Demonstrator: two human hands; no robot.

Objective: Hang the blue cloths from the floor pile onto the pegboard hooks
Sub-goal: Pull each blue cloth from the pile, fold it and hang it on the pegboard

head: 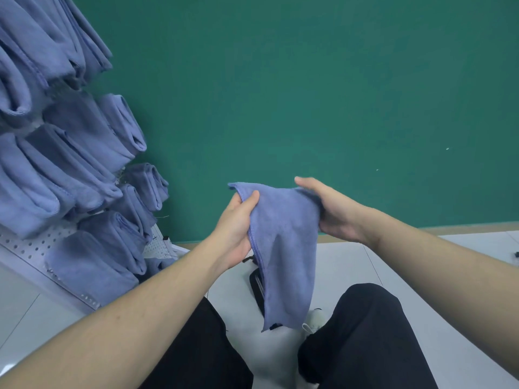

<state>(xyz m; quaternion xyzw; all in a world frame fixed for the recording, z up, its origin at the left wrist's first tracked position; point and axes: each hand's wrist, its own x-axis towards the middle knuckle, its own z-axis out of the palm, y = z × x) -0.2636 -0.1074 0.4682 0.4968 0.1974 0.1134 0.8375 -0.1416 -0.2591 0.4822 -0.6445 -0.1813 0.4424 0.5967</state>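
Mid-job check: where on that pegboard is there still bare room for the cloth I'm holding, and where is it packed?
Bare pegboard shows at lower left, between the middle hung cloths and the lowest hung cloth, and a small patch by the right edge. Everything above is crowded. The held cloth hangs between left hand and right hand.

Pegboard crowded, open room to your right

Hung blue cloths (84, 169) cover nearly all of your pegboard (25, 248); only its lower edge shows bare holes, while the green wall (309, 80) side stands open.

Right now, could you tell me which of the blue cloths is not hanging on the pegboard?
The blue cloth held between both hands, left hand and right hand, dangles over the legs. All the other cloths hang on the pegboard at left.
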